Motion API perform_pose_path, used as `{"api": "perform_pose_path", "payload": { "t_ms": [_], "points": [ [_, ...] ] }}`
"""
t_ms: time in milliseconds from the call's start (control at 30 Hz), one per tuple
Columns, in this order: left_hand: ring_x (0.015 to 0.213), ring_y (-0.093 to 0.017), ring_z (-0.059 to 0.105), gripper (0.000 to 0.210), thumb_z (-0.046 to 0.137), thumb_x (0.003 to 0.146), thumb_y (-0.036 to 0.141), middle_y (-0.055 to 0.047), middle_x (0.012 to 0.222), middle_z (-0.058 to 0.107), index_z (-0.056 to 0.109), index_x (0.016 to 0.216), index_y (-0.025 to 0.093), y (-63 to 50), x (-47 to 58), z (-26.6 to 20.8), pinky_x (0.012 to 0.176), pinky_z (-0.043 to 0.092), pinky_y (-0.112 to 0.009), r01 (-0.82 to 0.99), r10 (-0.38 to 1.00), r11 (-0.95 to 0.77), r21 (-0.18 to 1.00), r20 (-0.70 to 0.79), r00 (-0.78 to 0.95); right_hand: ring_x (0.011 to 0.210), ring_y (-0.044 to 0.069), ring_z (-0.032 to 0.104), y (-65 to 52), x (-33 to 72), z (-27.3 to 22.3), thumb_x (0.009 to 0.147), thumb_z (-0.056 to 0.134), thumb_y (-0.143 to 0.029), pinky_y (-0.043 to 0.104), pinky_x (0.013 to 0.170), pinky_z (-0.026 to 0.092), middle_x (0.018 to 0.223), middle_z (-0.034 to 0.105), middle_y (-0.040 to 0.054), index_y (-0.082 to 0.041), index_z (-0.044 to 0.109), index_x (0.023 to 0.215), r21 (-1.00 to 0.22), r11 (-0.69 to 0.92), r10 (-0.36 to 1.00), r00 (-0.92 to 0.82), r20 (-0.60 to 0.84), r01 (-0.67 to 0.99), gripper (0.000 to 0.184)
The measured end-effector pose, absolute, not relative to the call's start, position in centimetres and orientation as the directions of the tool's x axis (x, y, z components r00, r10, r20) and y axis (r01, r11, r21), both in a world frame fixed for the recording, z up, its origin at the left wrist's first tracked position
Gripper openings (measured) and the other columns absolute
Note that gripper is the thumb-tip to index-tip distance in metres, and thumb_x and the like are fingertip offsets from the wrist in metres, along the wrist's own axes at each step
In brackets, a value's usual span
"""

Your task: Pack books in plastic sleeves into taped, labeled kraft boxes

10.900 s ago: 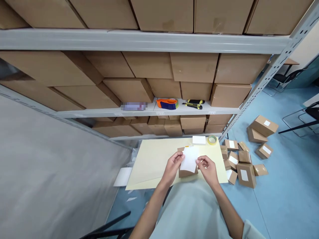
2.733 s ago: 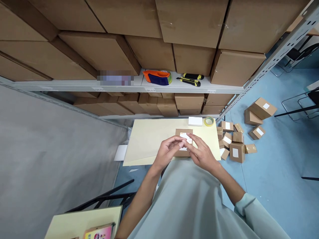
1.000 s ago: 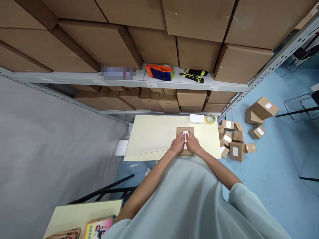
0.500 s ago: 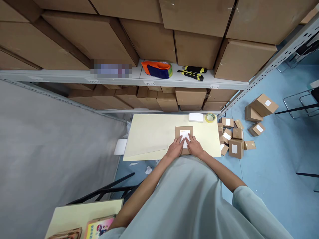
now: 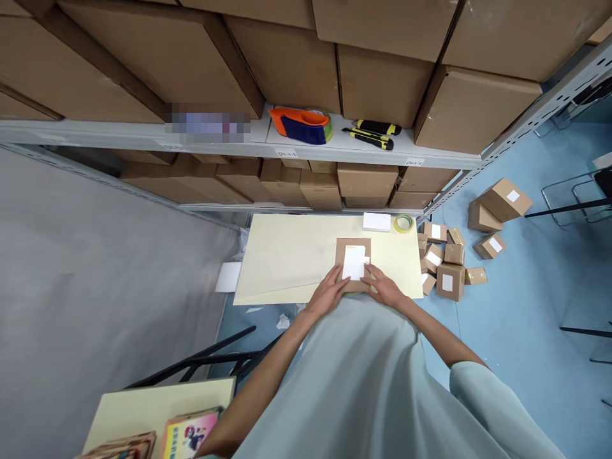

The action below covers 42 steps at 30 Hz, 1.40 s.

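Note:
A small brown cardboard box (image 5: 340,245) with a white label (image 5: 354,262) on its top lies at the front of the cream table (image 5: 282,255), close to my shirt. At the box's near left side, my left hand (image 5: 327,292) holds it, fingers along the edge and thumb across the top by the label's lower corner. My right hand (image 5: 384,288) grips the opposite side, its fingertips at the right edge. Most of the label's face is uncovered. Between the two hands, the near edge of the box meets the shirt.
White slips (image 5: 377,222) and a tape roll (image 5: 403,222) lie at the table's back right. Above, a shelf holds large cartons (image 5: 287,64), an orange tape dispenser (image 5: 301,124) and box cutters (image 5: 370,134). Labelled parcels (image 5: 450,282) sit on the floor; books (image 5: 191,433) lie lower left.
Both hands have slid off the middle of the label, apart and toward me, to the sides of the box. More of the label shows. The view has tilted slightly.

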<state>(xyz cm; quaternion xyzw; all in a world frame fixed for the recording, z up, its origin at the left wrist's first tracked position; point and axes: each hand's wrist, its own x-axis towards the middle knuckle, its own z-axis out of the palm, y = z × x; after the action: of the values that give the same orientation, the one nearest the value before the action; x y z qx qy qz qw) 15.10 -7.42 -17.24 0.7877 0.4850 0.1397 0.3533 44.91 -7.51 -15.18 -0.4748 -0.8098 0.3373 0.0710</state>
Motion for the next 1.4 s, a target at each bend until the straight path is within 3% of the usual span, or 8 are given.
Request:
{"api": "perform_pose_path", "payload": {
  "t_ms": [200,467,633,733,833,1067,1267,1400],
  "points": [
    [0.165,-0.037,0.041,0.099,0.081,0.087,0.038,-0.020,0.178,0.041,0.035,0.173,0.022,-10.9,13.8,-19.6,0.133,0.039,-0.057,0.649,0.911,0.151,0.746,-0.360,0.202,0.153,0.036,0.058,-10.0,46.9,-18.0,0.089,0.086,-0.037,0.055,0.117,0.058,0.173,0.048,0.0199,-0.027,0.029,0.178,-0.729,-0.150,0.867,-0.266,-0.422,0.668,0.105],
    [0.132,-0.031,0.069,0.071,0.081,0.083,0.043,-0.014,0.139,0.071,0.065,0.148,0.020,-8.1,15.6,-17.0,0.118,0.056,-0.049,0.424,0.949,0.264,0.866,-0.312,0.046,0.125,0.029,0.072,-7.9,44.6,-14.1,0.096,0.075,-0.041,0.045,0.106,0.061,0.140,0.072,0.0113,-0.029,0.050,0.168,-0.832,-0.101,0.899,-0.308,-0.311,0.546,0.078],
    [0.111,-0.025,0.071,0.057,0.067,0.096,0.062,-0.009,0.113,0.069,0.074,0.134,0.020,-5.5,15.3,-13.1,0.101,0.061,-0.039,0.403,0.977,0.211,0.891,-0.199,-0.073,0.095,0.023,0.072,-4.6,43.4,-9.6,0.109,0.052,-0.058,0.033,0.089,0.058,0.104,0.070,0.0081,-0.020,0.079,0.123,-0.823,-0.057,0.960,-0.194,-0.200,0.565,0.048],
    [0.093,-0.023,0.068,0.052,0.062,0.098,0.066,-0.007,0.097,0.068,0.080,0.114,0.020,-4.3,15.6,-12.0,0.092,0.059,-0.037,0.500,0.971,0.239,0.833,-0.212,-0.111,0.077,0.020,0.064,-3.0,42.6,-8.6,0.112,0.041,-0.065,0.030,0.077,0.050,0.081,0.063,0.0048,-0.022,0.071,0.080,-0.749,-0.058,0.963,-0.160,-0.216,0.659,0.061],
    [0.087,-0.023,0.066,0.046,0.062,0.099,0.063,-0.006,0.091,0.067,0.079,0.103,0.021,-3.7,16.0,-11.7,0.088,0.055,-0.036,0.549,0.963,0.268,0.791,-0.233,-0.135,0.069,0.019,0.058,-2.4,42.1,-9.0,0.111,0.035,-0.071,0.029,0.071,0.044,0.074,0.059,0.0039,-0.023,0.059,0.067,-0.722,-0.083,0.963,-0.132,-0.235,0.687,0.069],
    [0.089,-0.026,0.070,0.045,0.060,0.100,0.061,-0.009,0.098,0.070,0.080,0.111,0.022,-4.4,16.7,-11.8,0.085,0.055,-0.037,0.583,0.961,0.275,0.765,-0.222,-0.162,0.077,0.021,0.064,-2.8,42.6,-10.9,0.108,0.034,-0.078,0.030,0.077,0.052,0.079,0.065,0.0046,-0.023,0.065,0.075,-0.779,-0.099,0.961,-0.143,-0.235,0.619,0.071],
    [0.097,-0.026,0.075,0.053,0.067,0.095,0.064,-0.011,0.108,0.078,0.076,0.124,0.020,-3.9,14.6,-12.9,0.091,0.060,-0.039,0.453,0.935,0.352,0.819,-0.283,-0.213,0.112,0.025,0.076,-4.1,43.9,-14.7,0.110,0.037,-0.070,0.036,0.093,0.063,0.129,0.077,0.0149,-0.019,0.074,0.128,-0.854,-0.356,0.895,-0.124,-0.428,0.378,0.066],
    [0.094,-0.024,0.076,0.063,0.073,0.094,0.057,-0.013,0.111,0.079,0.062,0.140,0.017,-3.7,11.8,-13.0,0.083,0.062,-0.036,0.333,0.882,0.436,0.836,-0.323,-0.343,0.117,0.028,0.076,-5.1,44.4,-17.0,0.108,0.051,-0.067,0.043,0.096,0.066,0.130,0.079,0.0174,-0.016,0.074,0.136,-0.805,-0.466,0.826,-0.145,-0.545,0.368,0.062]
  ]
}}
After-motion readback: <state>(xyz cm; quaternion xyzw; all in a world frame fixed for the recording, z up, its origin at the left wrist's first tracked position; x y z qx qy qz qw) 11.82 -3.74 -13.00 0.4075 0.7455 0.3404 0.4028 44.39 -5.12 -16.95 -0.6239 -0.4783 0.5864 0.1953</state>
